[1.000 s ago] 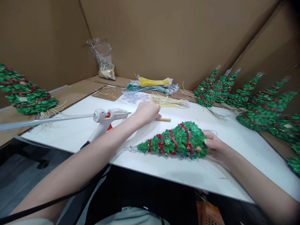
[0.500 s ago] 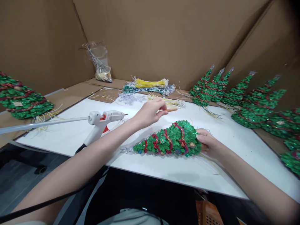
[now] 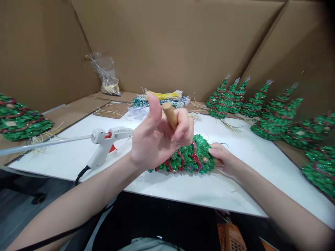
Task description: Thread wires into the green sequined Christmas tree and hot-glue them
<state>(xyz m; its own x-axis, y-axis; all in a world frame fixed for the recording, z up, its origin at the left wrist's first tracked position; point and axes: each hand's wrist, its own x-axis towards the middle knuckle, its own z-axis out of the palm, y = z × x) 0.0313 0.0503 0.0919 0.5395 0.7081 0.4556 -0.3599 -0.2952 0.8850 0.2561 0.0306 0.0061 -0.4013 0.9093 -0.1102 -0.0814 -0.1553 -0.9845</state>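
My left hand (image 3: pixel 159 136) is raised over the table with its palm turned up and its thumb sticking out. Its curled fingers hold a short tan wooden stick (image 3: pixel 170 115), one round end facing me. Behind that hand, a small green Christmas tree (image 3: pixel 197 155) with red garland and little ornaments lies on its side. Its tip, toward the left, is hidden by my left hand. My right hand (image 3: pixel 222 157) grips the tree at its base, fingers partly out of sight behind it. A white glue gun (image 3: pixel 101 146) stands left of my left forearm, a long glue stick in its back.
Several finished trees (image 3: pixel 261 101) stand along the right and back of the white board (image 3: pixel 251 174). Another tree (image 3: pixel 21 116) is at the far left. Bundled wires (image 3: pixel 167 96) and a plastic bag (image 3: pixel 108 75) sit at the back, near cardboard walls (image 3: pixel 170 42).
My left hand has come up closer to me and rolled palm-up, carrying the wooden stick with it. My right hand stays on the tree's base. The view has shifted slightly.
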